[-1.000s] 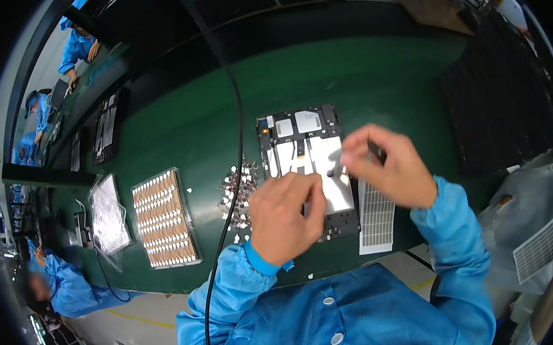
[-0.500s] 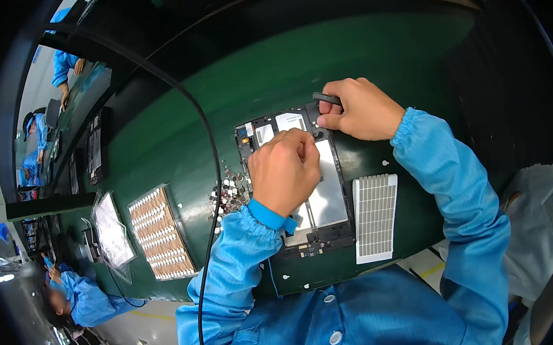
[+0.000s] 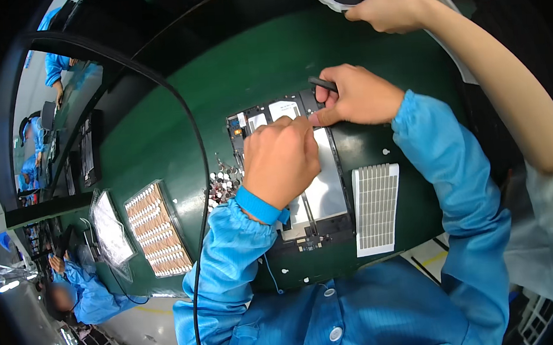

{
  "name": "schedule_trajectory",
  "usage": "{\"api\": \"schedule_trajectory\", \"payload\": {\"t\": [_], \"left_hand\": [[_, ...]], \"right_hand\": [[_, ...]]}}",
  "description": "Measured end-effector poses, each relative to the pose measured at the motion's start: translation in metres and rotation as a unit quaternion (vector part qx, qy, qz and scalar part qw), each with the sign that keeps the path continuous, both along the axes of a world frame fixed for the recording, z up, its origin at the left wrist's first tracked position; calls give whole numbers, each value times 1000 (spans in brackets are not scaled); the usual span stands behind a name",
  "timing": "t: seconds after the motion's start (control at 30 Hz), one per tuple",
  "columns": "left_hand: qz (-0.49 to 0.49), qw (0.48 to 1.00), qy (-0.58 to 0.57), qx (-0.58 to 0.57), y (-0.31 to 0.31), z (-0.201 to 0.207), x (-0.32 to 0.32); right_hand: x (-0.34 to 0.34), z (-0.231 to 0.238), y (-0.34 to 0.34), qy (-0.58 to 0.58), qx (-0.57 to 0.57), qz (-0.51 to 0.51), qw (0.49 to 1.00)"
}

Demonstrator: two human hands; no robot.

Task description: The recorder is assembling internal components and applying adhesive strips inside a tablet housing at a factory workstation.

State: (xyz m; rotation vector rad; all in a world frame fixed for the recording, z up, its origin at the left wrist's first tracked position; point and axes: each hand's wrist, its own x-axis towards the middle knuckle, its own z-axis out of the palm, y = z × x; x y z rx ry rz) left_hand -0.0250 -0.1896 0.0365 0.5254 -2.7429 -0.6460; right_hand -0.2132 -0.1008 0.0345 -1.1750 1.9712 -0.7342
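Observation:
An opened tablet-like device point(image 3: 329, 197), with a dark frame and silver and white panels, lies flat on the green table in front of me. Over its middle, my left hand point(image 3: 280, 162) has its fingers closed in a pinch; what they hold, if anything, is hidden. My right hand point(image 3: 364, 99) is closed around a short black stick-like tool point(image 3: 321, 84) at the device's upper right corner. Its thumb reaches toward the left fingertips, touching or close to the device's edge. A blue wrist strap point(image 3: 259, 206) circles my left wrist.
Small loose discs point(image 3: 224, 188) lie left of the device. A white sheet of grey strips point(image 3: 378, 210) sits at right, a brown sheet with white pieces point(image 3: 157, 229) at left. A black cable point(image 3: 187, 108) arches across. Another person's hand point(image 3: 393, 7) holds a dark panel at upper right.
Another person's arm has come in at the upper right, carrying a dark panel and a white sheet. My right thumb has moved nearer my left fingers. The view has shifted slightly.

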Motion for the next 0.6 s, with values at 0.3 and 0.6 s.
{"api": "schedule_trajectory", "payload": {"t": [0.3,0.6], "left_hand": [[-33,999,-29,9,-10,6,-1],[-23,995,-62,76,-15,11,-6]], "right_hand": [[-7,11,-22,34,93,56,994],[2,25,-30,110,115,100,982]]}}
